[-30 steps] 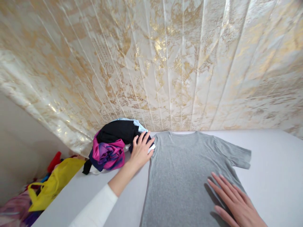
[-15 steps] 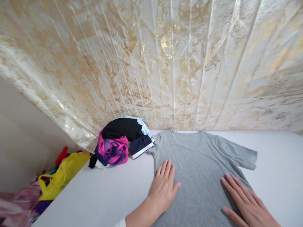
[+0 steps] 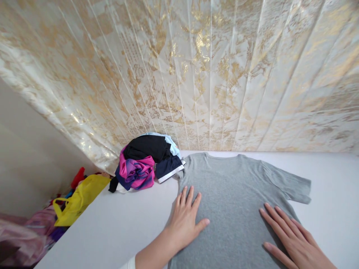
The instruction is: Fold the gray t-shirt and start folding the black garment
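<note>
Grey T-shirt [image 3: 235, 194] lies spread out on the white table [image 3: 112, 231] in the head view. Its neckline [image 3: 221, 156] points toward the gold-patterned curtain [image 3: 196, 74] at the back. One short sleeve [image 3: 291, 183] is laid out to the person's right. The other sleeve cannot be made out where the shirt's edge meets a pile of clothes [image 3: 146, 164], which touches that shoulder or lies just beside it.

The left hand [image 3: 185, 224] lies palm down at the shirt's left edge, and the right hand [image 3: 294, 243] lies palm down on its right side. The fingers of both are stretched out flat and grip nothing. The lower part of the shirt runs out of the picture between the forearms.

The cloth looks like thin jersey knit, so it is probably light, soft and limp. It should drape and sag from any one point and crease easily, though it is unlikely to be damaged. On the smooth tabletop it would probably slide and bunch under a push, and flat palms would hold it down better than fingertips. The firmest places to pinch it appear to be the doubled edges: the shoulder seams beside the neckline, the sleeve cuff and the side seams.

A yellow bag [image 3: 78, 198] and other coloured things lie below the table's left edge.
</note>
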Motion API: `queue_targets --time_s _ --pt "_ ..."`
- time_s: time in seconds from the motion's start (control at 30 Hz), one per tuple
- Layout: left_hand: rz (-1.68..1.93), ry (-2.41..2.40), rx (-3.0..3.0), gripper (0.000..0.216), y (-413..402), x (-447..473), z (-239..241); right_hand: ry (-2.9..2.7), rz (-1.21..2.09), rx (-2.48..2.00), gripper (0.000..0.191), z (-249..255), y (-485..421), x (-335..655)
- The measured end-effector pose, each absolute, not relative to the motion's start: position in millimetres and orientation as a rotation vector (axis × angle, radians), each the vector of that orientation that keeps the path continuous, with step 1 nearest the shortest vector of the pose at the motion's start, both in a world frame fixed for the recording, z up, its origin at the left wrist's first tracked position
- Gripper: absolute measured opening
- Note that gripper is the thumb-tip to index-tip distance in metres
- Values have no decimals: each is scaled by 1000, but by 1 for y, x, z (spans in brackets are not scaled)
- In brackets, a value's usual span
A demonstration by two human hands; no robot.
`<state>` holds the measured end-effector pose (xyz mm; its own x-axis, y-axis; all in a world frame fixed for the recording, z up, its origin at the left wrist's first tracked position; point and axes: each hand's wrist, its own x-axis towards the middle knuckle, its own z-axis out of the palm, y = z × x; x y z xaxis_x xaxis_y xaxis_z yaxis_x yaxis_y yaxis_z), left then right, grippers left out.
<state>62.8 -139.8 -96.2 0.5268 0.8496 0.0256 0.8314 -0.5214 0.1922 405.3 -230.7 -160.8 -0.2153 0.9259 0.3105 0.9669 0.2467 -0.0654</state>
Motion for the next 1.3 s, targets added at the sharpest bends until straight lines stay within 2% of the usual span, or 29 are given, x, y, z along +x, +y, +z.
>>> queue_targets --time_s 0.13,0.27,0.43,0.57,0.73,0.87,1.1,1.3 --pt "253 1408 2657 60 -103 85 -83 -2163 -104 -1822 65 -143 -190 408" --pt "310 1493 2688 53 -50 119 -89 -2048 -100 -1919 62 -131 -123 411" --pt "364 1661 2640 59 -14 129 -112 -1909 -219 -2208 63 -141 -80 414" --pt "373 1680 2632 66 -4 120 -116 -1926 -252 -2252 66 -147 -80 414" --pt "368 1640 2655 62 -21 128 -106 -1928 -246 -2269 72 -149 -79 414" --pt "361 1404 2712 57 -57 142 -103 -1990 -247 -2157 72 -147 -77 404" --pt "304 1419 2664 68 -103 130 -114 -2364 179 -1687 59 -116 -80 352" --pt "309 1411 2658 65 -118 117 -113 -2532 240 -1505 59 -109 -45 314"
